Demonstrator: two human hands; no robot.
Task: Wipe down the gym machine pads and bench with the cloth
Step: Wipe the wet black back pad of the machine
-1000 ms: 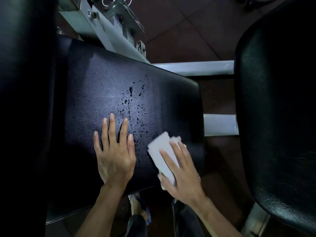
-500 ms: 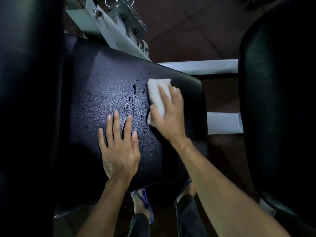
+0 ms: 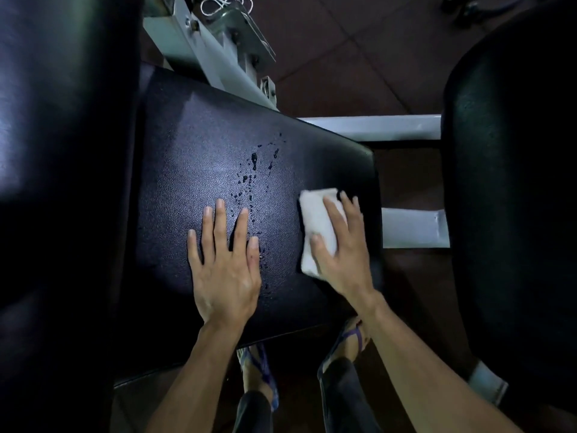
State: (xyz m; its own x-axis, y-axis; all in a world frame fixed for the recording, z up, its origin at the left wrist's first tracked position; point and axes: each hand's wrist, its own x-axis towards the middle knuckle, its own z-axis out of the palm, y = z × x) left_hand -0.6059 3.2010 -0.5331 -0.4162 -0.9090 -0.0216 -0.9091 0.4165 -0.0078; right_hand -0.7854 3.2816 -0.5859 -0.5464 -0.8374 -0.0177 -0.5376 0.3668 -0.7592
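Note:
A black textured bench pad (image 3: 193, 170) fills the middle of the view, with dark liquid droplets (image 3: 249, 179) scattered down its centre. My left hand (image 3: 224, 270) lies flat on the pad, fingers spread, just left of the droplets. My right hand (image 3: 343, 245) presses a folded white cloth (image 3: 315, 220) onto the pad near its right edge. The cloth lies to the right of the droplets and partly under my fingers.
A second black pad (image 3: 512, 214) stands at the right, and another dark pad (image 3: 62, 182) at the left. The grey metal frame (image 3: 212, 51) and crossbars (image 3: 374, 126) lie behind and to the right. My sandalled feet (image 3: 259, 376) stand on the brown tiled floor below.
My right hand carried the cloth up the pad's right side to the far edge, then back down toward me to mid-pad. My left hand stayed flat in place.

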